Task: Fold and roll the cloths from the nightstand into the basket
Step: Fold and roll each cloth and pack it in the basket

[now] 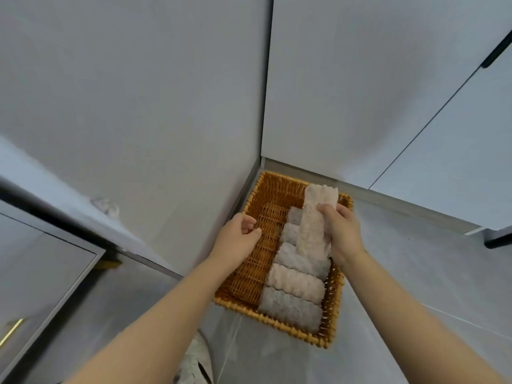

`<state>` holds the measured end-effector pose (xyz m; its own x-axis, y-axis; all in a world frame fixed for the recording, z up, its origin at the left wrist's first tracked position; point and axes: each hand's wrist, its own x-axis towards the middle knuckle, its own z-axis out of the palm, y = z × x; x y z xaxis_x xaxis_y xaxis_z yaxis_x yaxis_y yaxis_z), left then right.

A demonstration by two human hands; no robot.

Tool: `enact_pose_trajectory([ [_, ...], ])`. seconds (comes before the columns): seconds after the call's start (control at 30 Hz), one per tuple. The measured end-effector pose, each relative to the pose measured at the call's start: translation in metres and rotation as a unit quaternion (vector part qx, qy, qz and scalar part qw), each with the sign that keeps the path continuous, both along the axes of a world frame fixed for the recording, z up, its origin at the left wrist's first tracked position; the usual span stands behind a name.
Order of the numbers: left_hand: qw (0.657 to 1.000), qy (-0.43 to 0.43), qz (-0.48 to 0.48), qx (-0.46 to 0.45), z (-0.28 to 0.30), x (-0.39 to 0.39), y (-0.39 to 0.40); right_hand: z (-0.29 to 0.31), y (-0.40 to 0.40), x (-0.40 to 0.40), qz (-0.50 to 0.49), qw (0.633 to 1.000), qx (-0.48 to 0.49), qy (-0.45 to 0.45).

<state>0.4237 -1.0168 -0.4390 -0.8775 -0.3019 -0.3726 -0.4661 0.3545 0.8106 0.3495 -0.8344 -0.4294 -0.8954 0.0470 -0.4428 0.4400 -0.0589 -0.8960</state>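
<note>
A brown wicker basket (249,275) stands on the floor in the corner of two walls. Several rolled cloths, grey and pinkish, lie in a row along its right side, such as a pinkish roll (295,284) and a grey roll (291,311) nearest me. My right hand (342,234) grips a rolled pinkish cloth (315,220), held upright over the row. My left hand (238,236) hovers over the basket's bare left half, fingers loosely curled and holding nothing.
The grey nightstand top (69,209) runs along the left, with a small crumpled light cloth (106,206) lying on it. Below it is a drawer front with a gold handle (11,332). White cabinet doors (415,106) rise behind. Grey tile floor (415,273) lies to the right.
</note>
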Motion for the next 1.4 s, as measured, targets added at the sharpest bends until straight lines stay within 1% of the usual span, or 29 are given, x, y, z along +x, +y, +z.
enact_pose_trajectory([
  [0.1, 0.993, 0.0, -0.029, -0.112, -0.036, -0.01, -0.01, -0.023, 0.015, -0.045, 0.062, 0.991, 0.12, 0.026],
  [0.13, 0.988, 0.0, -0.044, -0.149, -0.049, -0.014, -0.014, -0.034, 0.021, -0.064, 0.096, 0.981, 0.165, 0.036],
  [0.2, 0.975, -0.007, -0.07, -0.209, -0.069, -0.019, -0.021, -0.048, 0.027, -0.094, 0.187, 0.95, 0.245, 0.041],
  [0.23, 0.973, -0.02, -0.081, -0.213, -0.08, -0.022, -0.023, -0.059, 0.03, -0.108, 0.236, 0.93, 0.278, 0.037],
  [0.27, 0.977, -0.037, -0.096, -0.187, -0.088, -0.022, -0.026, -0.067, 0.032, -0.119, 0.283, 0.909, 0.305, 0.037],
  [0.33, 0.986, -0.085, -0.12, -0.076, -0.107, -0.019, -0.025, -0.085, 0.034, -0.139, 0.359, 0.867, 0.341, 0.042],
  [0.37, 0.983, -0.12, -0.128, -0.053, -0.115, -0.017, -0.023, -0.091, 0.031, -0.148, 0.388, 0.851, 0.351, 0.047],
  [0.4, 0.975, -0.153, -0.142, -0.079, -0.118, -0.015, -0.019, -0.095, 0.03, -0.155, 0.411, 0.838, 0.354, 0.055],
  [0.47, 0.956, -0.191, -0.152, -0.161, -0.127, -0.016, -0.012, -0.109, 0.025, -0.172, 0.457, 0.808, 0.37, 0.043],
  [0.53, 0.953, -0.206, -0.136, -0.176, -0.127, -0.023, -0.008, -0.127, 0.023, -0.185, 0.506, 0.763, 0.401, 0.022],
  [0.57, 0.953, -0.211, -0.134, -0.173, -0.127, -0.025, -0.007, -0.134, 0.022, -0.188, 0.526, 0.745, 0.409, 0.003],
  [0.6, 0.952, -0.215, -0.137, -0.17, -0.129, -0.026, -0.007, -0.142, 0.021, -0.19, 0.539, 0.736, 0.409, -0.017],
  [0.7, 0.952, -0.222, -0.144, -0.152, -0.13, -0.025, -0.009, -0.159, 0.017, -0.186, 0.539, 0.735, 0.408, -0.05],
  [0.77, 0.954, -0.224, -0.141, -0.141, -0.13, -0.026, -0.01, -0.172, 0.015, -0.183, 0.52, 0.736, 0.432, -0.032],
  [0.8, 0.954, -0.225, -0.142, -0.135, -0.13, -0.026, -0.01, -0.178, 0.016, -0.181, 0.509, 0.729, 0.457, -0.005],
  [0.9, 0.955, -0.236, -0.143, -0.11, -0.128, -0.027, -0.012, -0.187, 0.021, -0.172, 0.496, 0.68, 0.534, 0.078],
  [0.93, 0.954, -0.241, -0.144, -0.105, -0.127, -0.028, -0.013, -0.191, 0.024, -0.169, 0.492, 0.668, 0.551, 0.088],
  [0.97, 0.953, -0.245, -0.144, -0.102, -0.126, -0.028, -0.014, -0.194, 0.026, -0.166, 0.486, 0.666, 0.56, 0.086],
  [1.0, 0.953, -0.249, -0.144, -0.099, -0.126, -0.028, -0.015, -0.197, 0.027, -0.163, 0.476, 0.673, 0.559, 0.085],
  [1.1, 0.952, -0.254, -0.144, -0.092, -0.125, -0.028, -0.016, -0.205, 0.024, -0.157, 0.442, 0.736, 0.506, 0.076],
  [1.13, 0.952, -0.256, -0.145, -0.091, -0.124, -0.028, -0.016, -0.207, 0.024, -0.156, 0.434, 0.75, 0.493, 0.077],
  [1.2, 0.95, -0.262, -0.146, -0.092, -0.124, -0.03, -0.016, -0.209, 0.025, -0.153, 0.433, 0.748, 0.494, 0.09],
  [1.33, 0.949, -0.268, -0.143, -0.079, -0.122, -0.03, -0.014, -0.203, 0.031, -0.148, 0.445, 0.713, 0.532, 0.106],
  [1.4, 0.95, -0.269, -0.142, -0.076, -0.121, -0.031, -0.015, -0.197, 0.033, -0.148, 0.467, 0.706, 0.522, 0.103],
])
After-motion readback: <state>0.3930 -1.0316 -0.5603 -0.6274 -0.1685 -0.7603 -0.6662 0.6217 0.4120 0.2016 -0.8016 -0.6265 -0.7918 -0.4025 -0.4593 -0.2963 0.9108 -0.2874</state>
